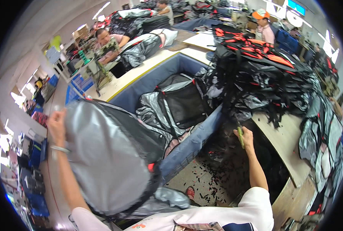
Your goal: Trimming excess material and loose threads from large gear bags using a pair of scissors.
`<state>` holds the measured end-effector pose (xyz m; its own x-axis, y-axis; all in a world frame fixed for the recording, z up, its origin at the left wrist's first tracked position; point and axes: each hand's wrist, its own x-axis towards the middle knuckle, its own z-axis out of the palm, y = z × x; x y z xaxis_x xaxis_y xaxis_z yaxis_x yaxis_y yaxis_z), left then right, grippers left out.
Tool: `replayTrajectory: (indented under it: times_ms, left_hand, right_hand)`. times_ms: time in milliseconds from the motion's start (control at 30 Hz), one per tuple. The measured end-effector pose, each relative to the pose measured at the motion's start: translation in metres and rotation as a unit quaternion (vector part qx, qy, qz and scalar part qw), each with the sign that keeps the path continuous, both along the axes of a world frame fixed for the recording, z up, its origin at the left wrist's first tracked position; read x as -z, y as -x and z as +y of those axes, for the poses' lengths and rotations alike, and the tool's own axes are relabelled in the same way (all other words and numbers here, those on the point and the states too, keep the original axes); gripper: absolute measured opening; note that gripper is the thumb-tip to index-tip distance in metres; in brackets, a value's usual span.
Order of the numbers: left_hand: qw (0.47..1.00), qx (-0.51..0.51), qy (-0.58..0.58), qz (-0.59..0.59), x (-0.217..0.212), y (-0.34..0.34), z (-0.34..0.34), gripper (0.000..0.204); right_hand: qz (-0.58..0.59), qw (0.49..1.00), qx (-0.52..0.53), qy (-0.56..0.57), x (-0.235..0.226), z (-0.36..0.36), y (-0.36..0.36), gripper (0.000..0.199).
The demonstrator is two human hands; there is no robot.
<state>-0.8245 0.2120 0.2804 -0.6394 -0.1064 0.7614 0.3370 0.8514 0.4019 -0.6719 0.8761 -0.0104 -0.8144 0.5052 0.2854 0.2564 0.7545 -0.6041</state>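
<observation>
My left hand [57, 126], slightly blurred and wearing a pale band at the wrist, grips the upper left edge of a large bag piece [106, 154]. The piece is sewn from silver-grey sheet with black mesh along its right side and a small red tab. It hangs upright against the near left side of a blue cloth-lined bin [190, 144]. On the right, my right hand [247, 138] is closed around a slim yellow-green tool [240, 136], held away from the fabric. The tool's far end is hard to make out against the dark background.
More black and silver bag pieces [183, 102] lie in the bin. A tall heap of black, silver and red pieces [264, 77] covers the table at right. Dark scraps [206, 181] litter the floor. Behind the bin, a person [108, 42] sits by a sewing machine [98, 73].
</observation>
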Motion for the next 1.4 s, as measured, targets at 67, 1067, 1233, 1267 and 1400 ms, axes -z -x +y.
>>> replayTrajectory:
  times_ms: [67, 1067, 1233, 1267, 1400]
  left_hand:
    - [0.995, 0.037, 0.073, 0.061, -0.067, 0.004, 0.03, 0.032]
    - [0.777, 0.374, 0.486, 0.143, 0.143, -0.141, 0.339, 0.041]
    - [0.885, 0.385, 0.253, -0.062, 0.089, -0.024, 0.264, 0.051]
    - [0.895, 0.369, 0.235, -0.087, 0.084, -0.012, 0.273, 0.041]
    - [0.906, 0.344, 0.245, -0.006, 0.084, 0.015, 0.332, 0.022]
  right_hand:
    - [-0.035, 0.997, 0.074, 0.006, -0.005, 0.029, -0.055, 0.051]
    - [0.32, 0.879, 0.04, 0.35, -0.059, -0.157, -0.159, 0.029]
    - [0.301, 0.901, 0.12, 0.288, -0.055, -0.153, -0.141, 0.026]
    - [0.288, 0.906, 0.144, 0.276, -0.059, -0.147, -0.133, 0.028]
    - [0.278, 0.873, 0.264, 0.302, -0.041, -0.123, -0.128, 0.038]
